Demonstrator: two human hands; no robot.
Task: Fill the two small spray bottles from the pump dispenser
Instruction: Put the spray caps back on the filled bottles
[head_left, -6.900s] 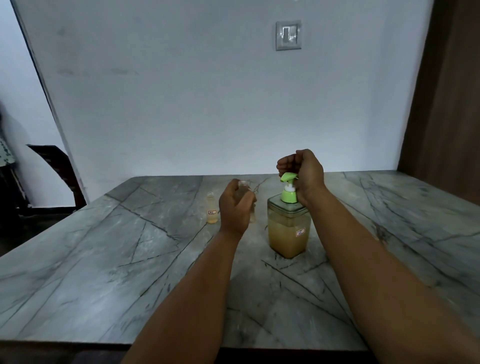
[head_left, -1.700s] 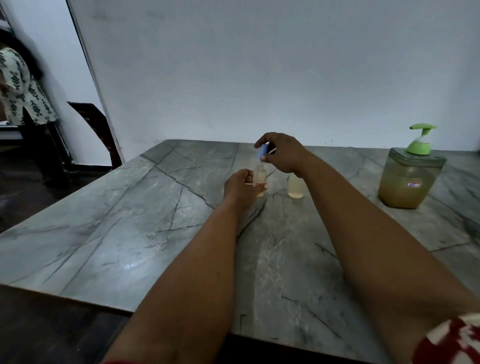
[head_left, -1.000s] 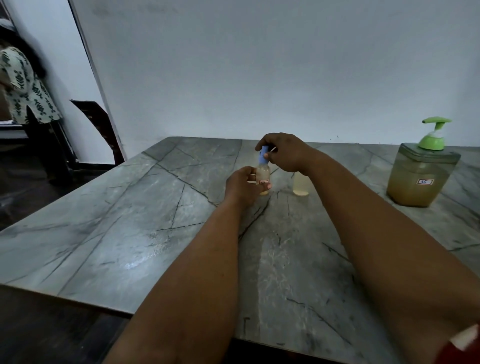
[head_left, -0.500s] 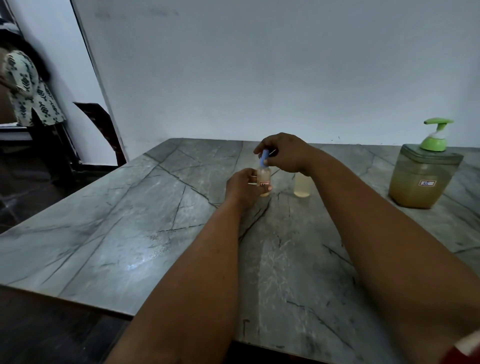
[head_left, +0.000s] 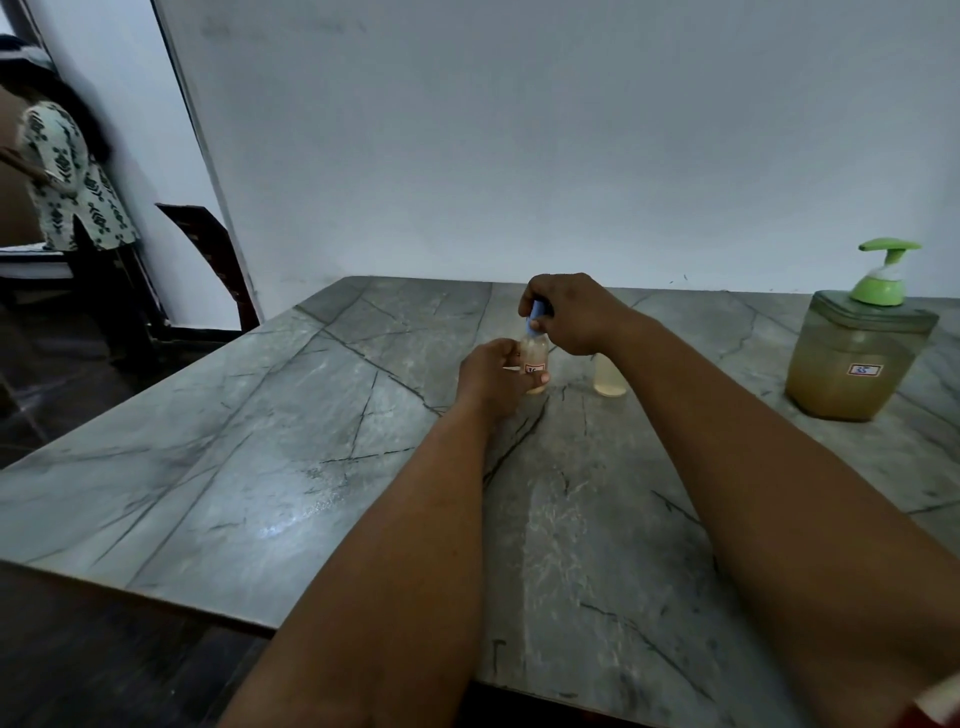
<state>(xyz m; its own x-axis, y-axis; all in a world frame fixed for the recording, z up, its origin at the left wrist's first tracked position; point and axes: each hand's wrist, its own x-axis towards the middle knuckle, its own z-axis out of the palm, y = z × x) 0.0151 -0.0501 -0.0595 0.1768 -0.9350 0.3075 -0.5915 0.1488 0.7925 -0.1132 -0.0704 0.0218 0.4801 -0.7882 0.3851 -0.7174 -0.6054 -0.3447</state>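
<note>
Marble table (head_left: 249, 467), two small bottles, left hand (head_left: 491, 376) gripping one bottle (head_left: 534, 358), right hand (head_left: 571, 314) pinching its blue cap (head_left: 535, 314), one pump dispenser (head_left: 860, 358)

We read "35" on a small white sticker with a red border (head_left: 865, 370), stuck to the front of the pump dispenser (head_left: 852, 364) that stands on the counter (head_left: 260, 467). The small spray bottle (head_left: 534, 358) in our left hand (head_left: 493, 376) carries a similar red-edged sticker (head_left: 532, 369); our fingers cover part of it, and we cannot read its digits with certainty
</note>
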